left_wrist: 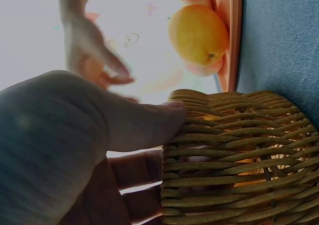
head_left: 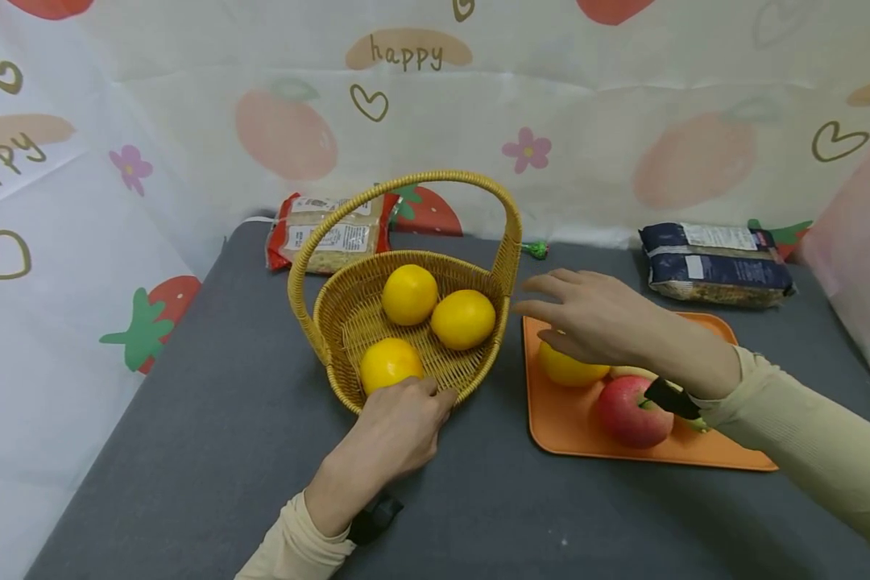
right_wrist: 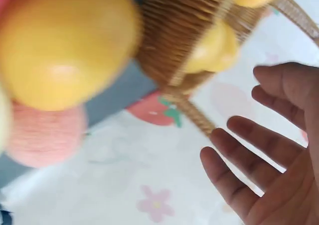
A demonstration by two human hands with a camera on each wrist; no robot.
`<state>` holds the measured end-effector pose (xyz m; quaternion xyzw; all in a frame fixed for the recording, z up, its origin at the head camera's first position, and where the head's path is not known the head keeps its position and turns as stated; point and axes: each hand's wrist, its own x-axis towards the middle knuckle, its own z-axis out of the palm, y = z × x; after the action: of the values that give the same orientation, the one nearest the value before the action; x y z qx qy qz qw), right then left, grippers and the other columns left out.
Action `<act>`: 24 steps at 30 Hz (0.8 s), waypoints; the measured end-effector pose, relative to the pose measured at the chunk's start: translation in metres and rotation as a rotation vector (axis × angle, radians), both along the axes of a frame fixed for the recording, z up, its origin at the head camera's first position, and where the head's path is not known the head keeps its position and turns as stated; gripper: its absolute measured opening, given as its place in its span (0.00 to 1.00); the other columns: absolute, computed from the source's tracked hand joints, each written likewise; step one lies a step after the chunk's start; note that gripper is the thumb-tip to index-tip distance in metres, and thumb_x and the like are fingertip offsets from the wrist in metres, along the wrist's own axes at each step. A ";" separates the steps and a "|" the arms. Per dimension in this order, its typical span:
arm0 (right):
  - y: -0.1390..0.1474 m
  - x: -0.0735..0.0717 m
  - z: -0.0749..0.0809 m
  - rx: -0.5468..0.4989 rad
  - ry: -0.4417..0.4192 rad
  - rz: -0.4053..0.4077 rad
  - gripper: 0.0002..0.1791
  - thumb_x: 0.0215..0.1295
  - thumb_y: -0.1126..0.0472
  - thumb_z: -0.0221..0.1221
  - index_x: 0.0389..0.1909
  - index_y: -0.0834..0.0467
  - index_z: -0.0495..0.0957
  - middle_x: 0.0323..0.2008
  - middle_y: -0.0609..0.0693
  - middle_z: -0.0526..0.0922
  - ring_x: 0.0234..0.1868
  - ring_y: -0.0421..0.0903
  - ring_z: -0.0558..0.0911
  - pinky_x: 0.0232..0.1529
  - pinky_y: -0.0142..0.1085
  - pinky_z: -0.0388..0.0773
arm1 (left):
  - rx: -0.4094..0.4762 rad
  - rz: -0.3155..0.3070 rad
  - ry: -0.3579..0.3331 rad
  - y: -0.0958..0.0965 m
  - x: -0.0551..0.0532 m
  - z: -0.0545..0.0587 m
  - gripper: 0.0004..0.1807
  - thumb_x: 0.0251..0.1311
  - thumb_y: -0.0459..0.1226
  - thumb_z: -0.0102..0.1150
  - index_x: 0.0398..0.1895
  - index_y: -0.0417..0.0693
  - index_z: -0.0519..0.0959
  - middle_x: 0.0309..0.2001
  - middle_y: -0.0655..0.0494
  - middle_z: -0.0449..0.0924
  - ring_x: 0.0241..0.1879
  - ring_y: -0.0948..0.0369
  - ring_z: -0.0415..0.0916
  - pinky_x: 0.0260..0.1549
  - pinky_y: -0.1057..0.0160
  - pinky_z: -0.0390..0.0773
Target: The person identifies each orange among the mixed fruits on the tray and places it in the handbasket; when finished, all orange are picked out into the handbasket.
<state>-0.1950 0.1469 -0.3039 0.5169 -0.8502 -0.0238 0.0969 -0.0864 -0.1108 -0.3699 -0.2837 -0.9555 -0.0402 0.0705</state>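
Note:
My left hand [head_left: 399,427] grips the near rim of a wicker basket [head_left: 348,322]. In the left wrist view the thumb lies along one side of the basket's wall, with fingers showing through the weave behind it. Inside the basket sit three yellow fruits, one [head_left: 391,364] close to that hand and two [head_left: 409,295] farther back. My right hand [head_left: 594,318] is over the left part of an orange tray [head_left: 565,427], fingers spread toward the basket and holding nothing. Beneath it on the tray are another yellow fruit [head_left: 573,370] and a red apple [head_left: 634,412]; the right arm partly hides paler fruit.
Behind the basket lies a red-edged food packet [head_left: 333,234]. A dark blue packet [head_left: 714,266] lies behind the tray. The basket's tall handle [head_left: 406,184] arches over it. A small green item [head_left: 536,250] lies by the printed curtain [head_left: 587,185] at the back of the grey table [head_left: 225,451].

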 end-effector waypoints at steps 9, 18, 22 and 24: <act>0.018 0.005 -0.027 0.218 -0.089 -0.114 0.36 0.56 0.47 0.68 0.65 0.52 0.71 0.59 0.59 0.76 0.51 0.55 0.78 0.48 0.48 0.79 | 0.008 -0.001 0.003 0.001 0.000 0.000 0.03 0.63 0.38 0.59 0.34 0.54 0.82 0.25 0.57 0.75 0.25 0.60 0.74 0.21 0.61 0.76; 0.015 0.006 -0.035 0.277 -0.100 -0.116 0.32 0.51 0.46 0.70 0.57 0.51 0.78 0.46 0.56 0.81 0.44 0.53 0.76 0.43 0.46 0.77 | 0.019 -0.003 -0.005 0.000 0.000 -0.001 0.03 0.63 0.38 0.59 0.32 0.53 0.81 0.24 0.58 0.74 0.24 0.60 0.74 0.21 0.62 0.75; 0.014 0.004 -0.037 0.313 -0.098 -0.116 0.34 0.47 0.45 0.73 0.57 0.51 0.78 0.44 0.56 0.80 0.44 0.52 0.76 0.43 0.44 0.76 | 0.020 -0.002 -0.006 0.000 0.000 -0.001 0.03 0.63 0.37 0.59 0.32 0.53 0.81 0.25 0.58 0.74 0.25 0.60 0.74 0.21 0.61 0.75; 0.013 0.003 -0.038 0.326 -0.093 -0.112 0.35 0.46 0.45 0.74 0.57 0.50 0.78 0.44 0.55 0.81 0.43 0.51 0.75 0.43 0.43 0.76 | 0.020 -0.003 -0.007 0.000 0.000 0.000 0.03 0.63 0.37 0.59 0.33 0.53 0.81 0.25 0.58 0.75 0.25 0.60 0.74 0.21 0.61 0.75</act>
<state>-0.1917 0.1600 -0.3419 0.4780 -0.8662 -0.1427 -0.0289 -0.0862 -0.1112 -0.3703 -0.2844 -0.9548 -0.0508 0.0698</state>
